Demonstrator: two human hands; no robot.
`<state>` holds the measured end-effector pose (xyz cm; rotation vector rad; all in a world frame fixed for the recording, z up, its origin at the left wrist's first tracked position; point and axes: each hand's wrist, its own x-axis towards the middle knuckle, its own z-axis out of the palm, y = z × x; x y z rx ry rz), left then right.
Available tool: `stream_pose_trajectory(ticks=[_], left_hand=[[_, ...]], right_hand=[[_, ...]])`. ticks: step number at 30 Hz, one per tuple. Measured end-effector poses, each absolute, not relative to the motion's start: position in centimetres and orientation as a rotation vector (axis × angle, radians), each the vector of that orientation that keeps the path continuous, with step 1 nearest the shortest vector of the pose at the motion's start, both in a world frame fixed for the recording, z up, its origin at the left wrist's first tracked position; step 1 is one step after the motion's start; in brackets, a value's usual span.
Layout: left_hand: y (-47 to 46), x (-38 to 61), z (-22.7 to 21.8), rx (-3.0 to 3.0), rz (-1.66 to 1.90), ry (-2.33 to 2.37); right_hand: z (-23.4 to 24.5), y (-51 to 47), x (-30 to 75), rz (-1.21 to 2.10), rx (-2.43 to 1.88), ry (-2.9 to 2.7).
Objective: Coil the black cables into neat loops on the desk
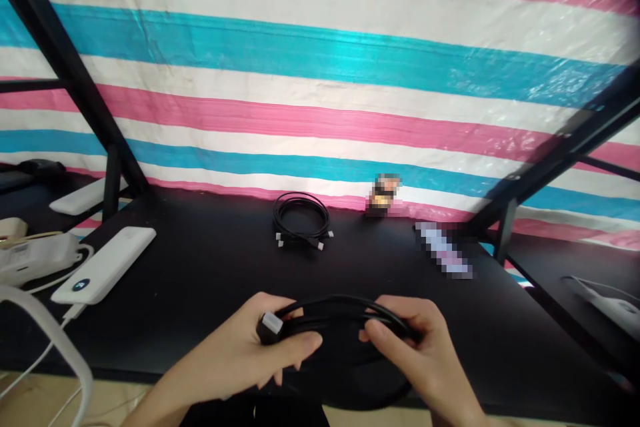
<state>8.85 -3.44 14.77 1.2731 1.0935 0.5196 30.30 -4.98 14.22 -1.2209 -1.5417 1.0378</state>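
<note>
Between my hands is a thick black cable (340,301) wound into a loose coil, held above the front part of the black table (200,320). My left hand (255,340) grips the coil's left side, and a connector (272,325) with a pale grey end sticks up by the thumb. On the other side my right hand (413,337) closes round the coil with thumb and fingers. The lower loop hangs down near the table's front edge, dark against dark and hard to trace. A second, thinner coil of black cables (301,215) with several whitish plugs lies farther back.
A white power bank (105,263) with a cable plugged in lies at left, beside a white adapter (43,259) and a curved white tube (60,330). Two blurred-out items, a small one (383,195) and a flat one (444,250), lie back right. Black slanted frame bars (75,73) flank the table.
</note>
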Motion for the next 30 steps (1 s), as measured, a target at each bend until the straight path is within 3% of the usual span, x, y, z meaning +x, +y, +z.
stream_pose_trajectory(ticks=[2, 6, 12, 17, 25, 30], left_hand=[[-3.2, 8.4, 14.6, 1.324, 0.468, 1.054], [-3.2, 7.9, 14.0, 1.293, 0.695, 0.997], [-3.2, 7.9, 13.1, 0.655, 1.191, 0.932], [-2.6, 8.6, 12.9, 0.42, 1.238, 0.874], [-1.0, 9.5, 11.8, 0.421, 1.134, 0.67], [1.1, 9.6, 11.4, 0.369, 1.247, 0.822]], right_hand=[[14.6, -5.1, 30.3, 1.172, -1.235, -1.508], [15.4, -5.1, 30.4, 1.301, -1.229, -1.528], [13.6, -4.7, 29.0, 1.338, -1.026, -1.31], [11.5, -3.9, 26.3, 1.603, -0.605, -0.813], [11.6, -1.1, 26.4, 1.537, -0.577, -0.618], [11.2, 0.2, 25.4, 1.517, -0.656, -0.674]])
